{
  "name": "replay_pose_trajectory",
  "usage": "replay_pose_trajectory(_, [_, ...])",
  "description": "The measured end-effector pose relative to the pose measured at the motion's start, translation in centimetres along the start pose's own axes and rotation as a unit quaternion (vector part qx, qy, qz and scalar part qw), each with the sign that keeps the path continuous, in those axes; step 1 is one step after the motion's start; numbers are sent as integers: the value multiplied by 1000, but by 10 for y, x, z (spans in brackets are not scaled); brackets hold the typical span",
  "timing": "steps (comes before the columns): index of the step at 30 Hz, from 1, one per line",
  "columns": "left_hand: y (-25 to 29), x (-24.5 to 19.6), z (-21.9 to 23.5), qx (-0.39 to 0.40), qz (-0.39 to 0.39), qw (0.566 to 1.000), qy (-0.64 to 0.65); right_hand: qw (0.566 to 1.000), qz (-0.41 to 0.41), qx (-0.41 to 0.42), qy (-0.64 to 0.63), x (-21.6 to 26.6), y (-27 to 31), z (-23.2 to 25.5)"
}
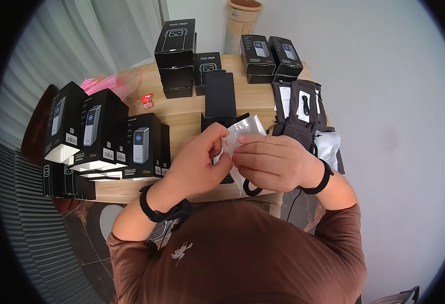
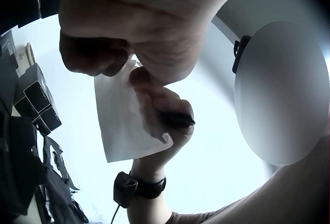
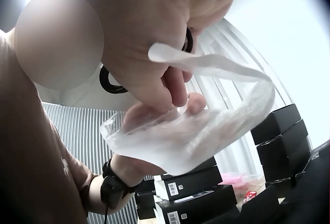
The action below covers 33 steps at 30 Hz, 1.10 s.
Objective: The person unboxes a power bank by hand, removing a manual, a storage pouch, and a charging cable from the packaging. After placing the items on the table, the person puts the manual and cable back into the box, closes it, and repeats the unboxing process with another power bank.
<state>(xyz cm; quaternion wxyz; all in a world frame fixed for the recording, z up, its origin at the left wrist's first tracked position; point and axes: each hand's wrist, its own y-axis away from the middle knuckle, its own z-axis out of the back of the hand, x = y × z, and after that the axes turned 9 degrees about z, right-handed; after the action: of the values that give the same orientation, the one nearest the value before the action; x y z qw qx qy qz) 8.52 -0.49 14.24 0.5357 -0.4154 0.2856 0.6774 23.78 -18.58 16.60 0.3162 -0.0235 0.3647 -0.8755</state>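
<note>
Between both hands is a small, translucent white plastic bag (image 1: 246, 125), its mouth gaping in the right wrist view. My left hand (image 1: 199, 162) pinches the bag's edge between thumb and fingers. On the other side, my right hand (image 1: 273, 163) also grips the bag, fingers bent over it. A black cable loop (image 3: 106, 81) sticks out from the right palm, hanging below that hand in the head view. Behind the hands stands an opened black box (image 1: 220, 95) with its lid flap up; the hands partly hide its lower part.
Black printed boxes (image 1: 98, 129) are stacked at the left, with more boxes (image 1: 174, 48) at the back. Dark pouches (image 1: 298, 109) carrying cards and a cable lie at the right, near a silvery-white bag (image 1: 328, 144). A small red packet (image 1: 147, 101) lies near pink strips (image 1: 103, 83).
</note>
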Motion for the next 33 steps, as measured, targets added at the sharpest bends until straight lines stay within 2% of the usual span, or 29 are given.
replay_pose_trajectory(3, [-2, -2, -2, -18, -7, 999, -43, 1000, -8, 1, 6, 0, 2, -4])
replay_pose_trajectory(9, [-5, -1, 2, 20, -1, 1000, 21, 1000, 2, 1, 5, -2, 1, -3])
replay_pose_trajectory(12, [-5, -6, 5, -7, 5, 990, -138, 1000, 6, 18, 12, -2, 2, -6])
replay_pose_trajectory(14, [-5, -5, 6, -10, 4, 989, -150, 999, 7, 26, 21, -1, 1, -8])
replay_pose_trajectory(17, [-6, -9, 8, -13, 7, 989, -150, 994, -27, 103, -8, 3, 1, 4])
replay_pose_trajectory(20, [-9, -6, 7, -11, 3, 992, -128, 968, -154, 135, -142, -1, 2, 13])
replay_pose_trajectory(22, [-11, -5, 5, -15, 2, 993, -119, 949, -231, 60, -208, -1, 2, 7])
replay_pose_trajectory(24, [-12, -5, 4, -23, 12, 992, -120, 910, -320, -14, -263, 4, -11, 12])
replay_pose_trajectory(25, [-12, -5, 3, -26, 17, 994, -109, 884, -347, -21, -312, 5, -17, 21])
replay_pose_trajectory(27, [-11, -7, 1, -30, 27, 995, -86, 883, -333, -82, -320, 2, -16, 18])
replay_pose_trajectory(30, [-15, -7, 0, -52, 50, 991, -110, 879, -376, -91, -279, 10, -21, 20])
replay_pose_trajectory(32, [-16, -3, -4, -64, 34, 991, -115, 850, -439, -81, -280, 20, -28, 18])
replay_pose_trajectory(33, [-16, -2, -5, -71, 26, 990, -117, 849, -438, -114, -272, 21, -25, 9])
